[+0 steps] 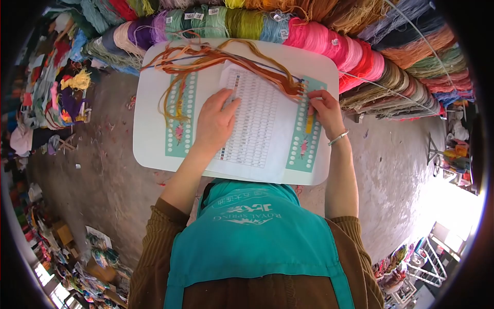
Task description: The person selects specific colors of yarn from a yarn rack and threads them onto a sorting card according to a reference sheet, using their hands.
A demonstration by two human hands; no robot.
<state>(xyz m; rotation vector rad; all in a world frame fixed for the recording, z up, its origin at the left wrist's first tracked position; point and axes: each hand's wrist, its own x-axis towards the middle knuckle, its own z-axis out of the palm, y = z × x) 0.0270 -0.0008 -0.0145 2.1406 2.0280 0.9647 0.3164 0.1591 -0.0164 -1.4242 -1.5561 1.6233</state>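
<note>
A printed chart (252,123) with rows and small colour squares lies on a white board (146,123). My left hand (218,116) rests on the chart's left side, fingers stretched out and thumb apart. At the right, my right hand (325,110) pinches beside a green punched card (298,147); what sits between its fingertips is too small to make out. Brown, orange and ochre embroidery threads (242,64) run across the board's top, some ending at this card. A second green punched card (177,139) lies at the left, with ochre thread draped over it.
Thick skeins of coloured yarn (314,41) hang in rows just past the board. More yarn heaps (74,82) stand at the left. Around the board is a grey concrete floor (113,180). A white metal rack (429,265) stands at the lower right.
</note>
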